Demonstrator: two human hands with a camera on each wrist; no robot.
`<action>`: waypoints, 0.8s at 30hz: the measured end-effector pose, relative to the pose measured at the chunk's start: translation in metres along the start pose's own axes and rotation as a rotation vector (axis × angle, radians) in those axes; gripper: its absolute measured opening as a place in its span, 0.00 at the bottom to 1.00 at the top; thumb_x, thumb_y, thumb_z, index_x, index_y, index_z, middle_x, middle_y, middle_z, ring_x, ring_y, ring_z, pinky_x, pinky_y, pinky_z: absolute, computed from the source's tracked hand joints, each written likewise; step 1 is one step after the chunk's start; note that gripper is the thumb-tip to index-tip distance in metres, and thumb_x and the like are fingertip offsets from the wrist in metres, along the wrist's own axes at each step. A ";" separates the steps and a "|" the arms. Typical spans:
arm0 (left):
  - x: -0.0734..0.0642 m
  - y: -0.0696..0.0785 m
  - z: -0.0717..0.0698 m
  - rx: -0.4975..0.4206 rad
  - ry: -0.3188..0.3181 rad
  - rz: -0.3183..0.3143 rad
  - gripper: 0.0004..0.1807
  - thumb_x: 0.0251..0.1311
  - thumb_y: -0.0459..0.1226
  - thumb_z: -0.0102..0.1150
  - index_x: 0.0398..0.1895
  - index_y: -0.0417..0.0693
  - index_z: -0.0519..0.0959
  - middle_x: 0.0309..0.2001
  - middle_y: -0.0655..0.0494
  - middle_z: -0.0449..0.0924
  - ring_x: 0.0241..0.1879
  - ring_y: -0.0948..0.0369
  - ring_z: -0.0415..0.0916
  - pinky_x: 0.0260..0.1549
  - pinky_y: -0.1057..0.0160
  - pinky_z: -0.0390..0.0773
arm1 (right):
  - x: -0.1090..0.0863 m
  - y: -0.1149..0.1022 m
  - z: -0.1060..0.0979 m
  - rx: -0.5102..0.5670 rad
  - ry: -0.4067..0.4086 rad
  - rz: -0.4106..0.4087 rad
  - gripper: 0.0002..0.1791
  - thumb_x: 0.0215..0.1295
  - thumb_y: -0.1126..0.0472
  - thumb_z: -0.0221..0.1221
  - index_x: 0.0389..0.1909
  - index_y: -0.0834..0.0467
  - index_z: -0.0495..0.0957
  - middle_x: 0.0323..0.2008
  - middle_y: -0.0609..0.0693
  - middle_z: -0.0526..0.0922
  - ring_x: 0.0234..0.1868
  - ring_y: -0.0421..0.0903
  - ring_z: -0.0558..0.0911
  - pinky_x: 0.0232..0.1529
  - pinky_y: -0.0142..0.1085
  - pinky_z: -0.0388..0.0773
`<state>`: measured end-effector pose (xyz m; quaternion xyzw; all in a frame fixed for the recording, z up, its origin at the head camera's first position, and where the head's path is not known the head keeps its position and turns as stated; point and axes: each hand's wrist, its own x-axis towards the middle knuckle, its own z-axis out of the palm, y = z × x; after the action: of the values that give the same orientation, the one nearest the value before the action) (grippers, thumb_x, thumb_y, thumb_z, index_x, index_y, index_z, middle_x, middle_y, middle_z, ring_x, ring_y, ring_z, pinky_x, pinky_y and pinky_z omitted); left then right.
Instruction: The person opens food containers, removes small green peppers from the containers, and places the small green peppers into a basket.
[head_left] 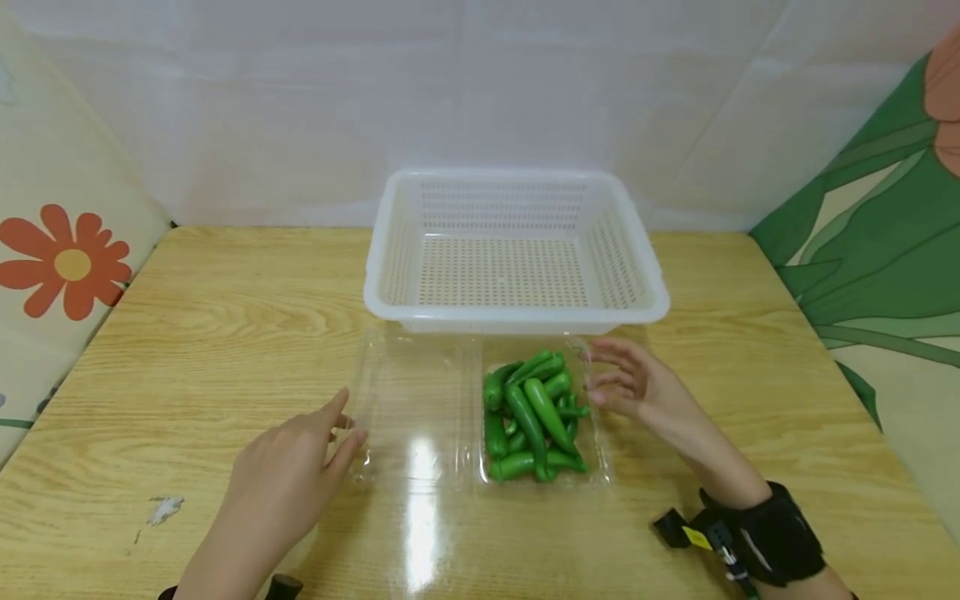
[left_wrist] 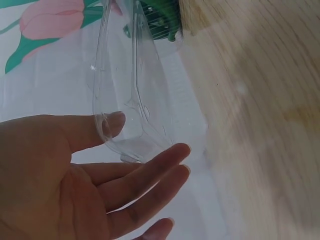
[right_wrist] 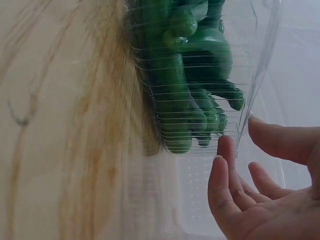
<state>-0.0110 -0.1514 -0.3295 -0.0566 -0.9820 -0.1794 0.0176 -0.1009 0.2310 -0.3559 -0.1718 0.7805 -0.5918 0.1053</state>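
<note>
A clear hinged plastic box lies unfolded on the table. Its right half, the tray [head_left: 600, 467], holds a heap of green chili peppers [head_left: 536, 412]; its left half, the lid [head_left: 405, 392], is bare. My left hand [head_left: 288, 471] is at the lid's left edge, thumb above the rim and fingers spread lower, as the left wrist view shows through the plastic. On the other side, my right hand [head_left: 637, 387] is at the tray's right rim. In the right wrist view its thumb [right_wrist: 280, 140] meets the rim, and loosely bent fingertips reach the ribbed side wall.
Right behind the box stands a white perforated plastic basket [head_left: 517, 315] with nothing in it. A white sheet [head_left: 450, 92] hangs at the table's back edge. Flower-patterned panels flank the wooden table [head_left: 187, 358]. A black strap [head_left: 780, 533] wraps the right wrist.
</note>
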 end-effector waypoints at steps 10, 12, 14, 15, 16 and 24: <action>0.003 -0.001 0.005 0.093 0.039 0.068 0.29 0.65 0.45 0.64 0.64 0.36 0.74 0.48 0.50 0.85 0.41 0.48 0.83 0.39 0.46 0.83 | 0.002 0.009 -0.002 0.068 -0.006 -0.017 0.34 0.62 0.77 0.60 0.68 0.75 0.56 0.60 0.58 0.75 0.47 0.41 0.82 0.46 0.32 0.82; 0.003 -0.001 0.005 0.111 0.043 0.075 0.29 0.65 0.45 0.63 0.64 0.36 0.74 0.49 0.48 0.85 0.44 0.47 0.83 0.42 0.45 0.82 | 0.002 0.009 -0.003 0.048 -0.004 0.005 0.35 0.63 0.76 0.60 0.68 0.74 0.56 0.61 0.65 0.73 0.47 0.40 0.82 0.46 0.32 0.82; 0.003 -0.001 0.005 0.127 0.041 0.078 0.29 0.66 0.45 0.63 0.64 0.36 0.74 0.50 0.47 0.84 0.45 0.46 0.83 0.43 0.44 0.81 | 0.003 0.010 -0.003 0.031 -0.002 0.030 0.35 0.64 0.76 0.60 0.69 0.74 0.55 0.61 0.72 0.69 0.46 0.39 0.82 0.46 0.31 0.82; 0.003 -0.001 0.005 0.133 0.038 0.077 0.29 0.66 0.45 0.63 0.64 0.36 0.74 0.50 0.46 0.84 0.45 0.46 0.83 0.44 0.44 0.81 | 0.004 0.010 -0.003 0.027 -0.002 0.040 0.35 0.65 0.75 0.59 0.69 0.74 0.55 0.61 0.75 0.68 0.47 0.38 0.81 0.46 0.31 0.82; 0.003 -0.001 0.006 0.136 0.036 0.075 0.29 0.66 0.45 0.62 0.64 0.36 0.74 0.51 0.45 0.84 0.45 0.46 0.82 0.44 0.43 0.81 | 0.004 0.010 -0.003 0.023 -0.001 0.052 0.35 0.65 0.75 0.59 0.69 0.74 0.54 0.61 0.76 0.67 0.46 0.38 0.81 0.46 0.31 0.81; 0.004 -0.004 0.011 0.181 0.045 0.109 0.24 0.65 0.43 0.64 0.59 0.37 0.78 0.49 0.43 0.83 0.44 0.46 0.83 0.40 0.45 0.83 | 0.006 0.009 -0.001 0.004 0.015 0.134 0.31 0.69 0.72 0.57 0.69 0.73 0.57 0.61 0.76 0.68 0.46 0.36 0.80 0.46 0.30 0.80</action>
<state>-0.0156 -0.1507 -0.3414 -0.1040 -0.9890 -0.0902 0.0545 -0.1076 0.2315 -0.3645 -0.1146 0.7898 -0.5863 0.1391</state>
